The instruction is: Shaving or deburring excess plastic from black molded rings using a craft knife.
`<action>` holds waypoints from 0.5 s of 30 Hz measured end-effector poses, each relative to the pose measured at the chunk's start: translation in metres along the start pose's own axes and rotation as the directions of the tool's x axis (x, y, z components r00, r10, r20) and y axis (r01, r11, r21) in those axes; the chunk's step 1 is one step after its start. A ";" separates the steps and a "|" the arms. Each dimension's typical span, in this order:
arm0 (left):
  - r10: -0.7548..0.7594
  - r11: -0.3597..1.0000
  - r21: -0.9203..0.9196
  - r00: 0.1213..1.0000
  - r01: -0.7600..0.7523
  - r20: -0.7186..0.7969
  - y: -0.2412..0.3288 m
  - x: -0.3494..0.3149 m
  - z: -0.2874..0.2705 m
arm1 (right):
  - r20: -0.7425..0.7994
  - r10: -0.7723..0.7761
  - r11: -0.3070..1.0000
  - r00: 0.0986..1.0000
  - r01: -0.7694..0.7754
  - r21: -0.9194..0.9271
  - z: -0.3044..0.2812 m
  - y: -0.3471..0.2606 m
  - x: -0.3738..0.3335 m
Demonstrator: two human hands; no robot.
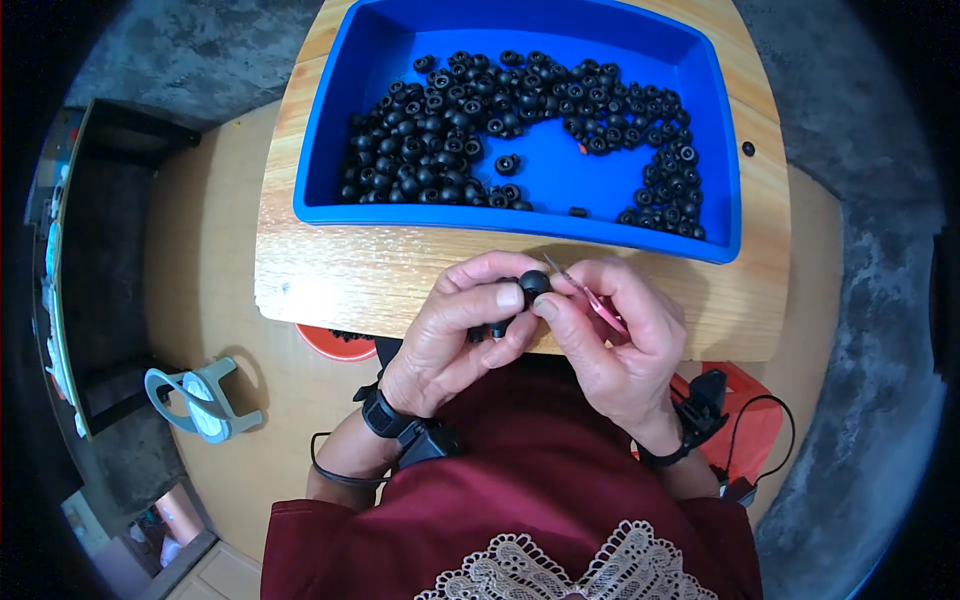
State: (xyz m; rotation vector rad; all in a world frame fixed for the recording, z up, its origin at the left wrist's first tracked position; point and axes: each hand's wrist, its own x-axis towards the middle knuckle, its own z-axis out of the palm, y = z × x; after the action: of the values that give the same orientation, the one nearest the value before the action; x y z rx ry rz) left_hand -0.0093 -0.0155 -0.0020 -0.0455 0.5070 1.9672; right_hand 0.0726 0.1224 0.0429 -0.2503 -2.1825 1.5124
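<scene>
My left hand (440, 325) is closed, pinching a round black knob-like part (534, 285) between thumb and fingers in front of the tray. More black parts (498, 327) show beneath its fingers, mostly hidden in the palm. My right hand (630, 335) has its thumb tip against the same part. Held in its curled fingers is a small pink-handled tool (607, 315) with a thin pointed metal tip, angled up and to the left; whether it is scissors I cannot tell. Beyond both hands, a blue tray (520, 231) holds many similar black parts (425, 140).
The tray stands on a wooden table (340, 275). One small black piece (748, 149) lies on the wood at its right. Below the table edge are a red basin (335, 344) at left and a red container (757, 430) with a cable at right. A grey stool (215, 400) stands on the floor.
</scene>
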 end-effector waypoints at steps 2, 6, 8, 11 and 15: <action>0.046 0.998 0.046 0.999 -0.047 0.019 -0.003 0.000 0.000 | 0.009 -0.041 0.997 0.999 0.042 -0.064 0.000 -0.001 0.000; -0.015 1.000 -0.016 0.996 0.017 0.084 0.004 0.003 0.001 | 0.024 -0.052 0.998 0.998 0.052 -0.030 -0.002 0.001 -0.001; -0.026 0.999 -0.041 0.993 0.031 0.111 0.004 0.003 -0.001 | 0.029 -0.059 0.998 0.998 0.059 0.007 -0.003 0.003 -0.001; -0.057 0.997 -0.046 0.991 0.064 0.124 0.003 0.004 -0.004 | 0.048 -0.090 0.996 0.995 0.089 0.029 -0.005 0.003 0.004; -0.048 0.997 -0.055 0.992 0.054 0.118 0.002 0.003 -0.003 | 0.065 -0.126 0.990 0.990 0.122 0.064 -0.002 0.006 0.005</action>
State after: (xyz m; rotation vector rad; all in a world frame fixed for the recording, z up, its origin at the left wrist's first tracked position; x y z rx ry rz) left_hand -0.0128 -0.0148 -0.0044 0.0198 0.3691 1.9214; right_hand 0.0685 0.1279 0.0394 -0.0424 -2.1585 1.5343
